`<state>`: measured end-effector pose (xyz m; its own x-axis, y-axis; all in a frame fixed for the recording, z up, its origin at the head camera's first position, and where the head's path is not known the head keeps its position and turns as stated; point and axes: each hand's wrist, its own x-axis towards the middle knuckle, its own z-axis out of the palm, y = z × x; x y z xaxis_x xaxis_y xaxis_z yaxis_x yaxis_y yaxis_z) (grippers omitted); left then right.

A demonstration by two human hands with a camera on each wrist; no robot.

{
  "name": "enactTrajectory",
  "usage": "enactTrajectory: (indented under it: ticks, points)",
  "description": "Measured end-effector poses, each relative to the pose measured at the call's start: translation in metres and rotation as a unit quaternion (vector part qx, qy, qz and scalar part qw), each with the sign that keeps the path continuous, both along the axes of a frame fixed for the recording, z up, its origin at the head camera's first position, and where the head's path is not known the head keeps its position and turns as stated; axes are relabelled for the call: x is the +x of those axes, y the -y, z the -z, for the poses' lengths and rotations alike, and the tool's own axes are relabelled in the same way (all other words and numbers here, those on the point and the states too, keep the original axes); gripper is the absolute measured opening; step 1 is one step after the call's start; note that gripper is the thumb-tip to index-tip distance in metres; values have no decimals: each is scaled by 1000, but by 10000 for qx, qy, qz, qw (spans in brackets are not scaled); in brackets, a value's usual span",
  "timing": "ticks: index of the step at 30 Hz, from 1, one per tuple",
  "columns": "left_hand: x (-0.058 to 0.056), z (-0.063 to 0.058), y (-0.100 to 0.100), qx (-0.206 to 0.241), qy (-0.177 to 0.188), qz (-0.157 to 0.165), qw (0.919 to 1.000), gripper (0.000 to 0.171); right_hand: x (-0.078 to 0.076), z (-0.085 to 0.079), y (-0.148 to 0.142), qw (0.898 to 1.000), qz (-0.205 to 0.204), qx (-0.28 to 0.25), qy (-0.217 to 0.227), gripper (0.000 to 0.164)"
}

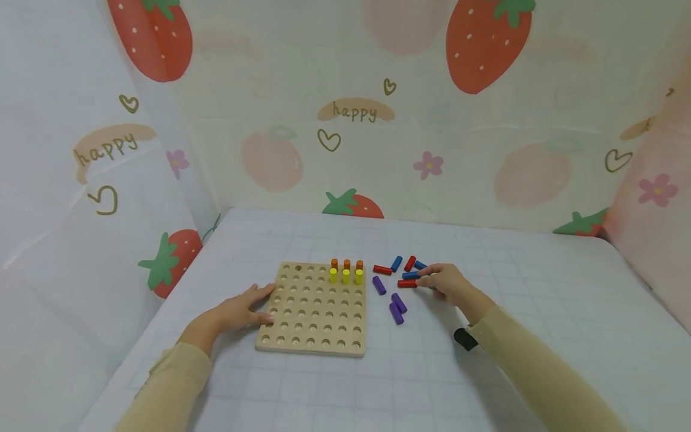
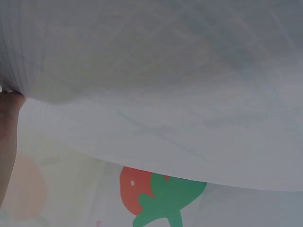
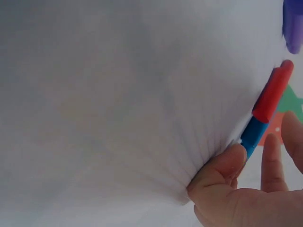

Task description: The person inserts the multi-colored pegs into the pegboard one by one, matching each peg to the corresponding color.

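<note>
Under the wooden pegboard (image 1: 321,319), white gridded tabletop (image 1: 540,282), strawberry-print backdrop (image 1: 372,168) beyond.

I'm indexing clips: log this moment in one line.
left hand: touches pegboard | right hand: at blue peg | yellow pegs: upright in pegboard

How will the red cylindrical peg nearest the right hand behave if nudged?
The red cylindrical peg would likely roll, lying on its round side; the blue cylindrical peg close beyond could stop it. Its straight shape suggests stiffness.
</note>
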<state>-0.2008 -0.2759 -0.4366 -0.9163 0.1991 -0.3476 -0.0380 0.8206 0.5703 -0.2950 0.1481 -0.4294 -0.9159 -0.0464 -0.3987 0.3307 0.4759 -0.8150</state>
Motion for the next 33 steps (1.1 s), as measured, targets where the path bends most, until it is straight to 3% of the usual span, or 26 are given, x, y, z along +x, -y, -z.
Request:
enactTrajectory:
  ticks: [8, 16, 33]
  points:
    - [3, -3, 1, -58, 61, -135, 9999, 91, -4, -4, 6, 9996, -207, 159, 73, 28]
    - [3, -1, 2, 2, 37, -70, 10000, 92, -8, -3, 8, 9990, -127, 365, 213, 23]
    - [2, -1, 0, 68, -55, 45, 10000, 92, -13, 4, 4, 9963, -320, 802, 40, 17]
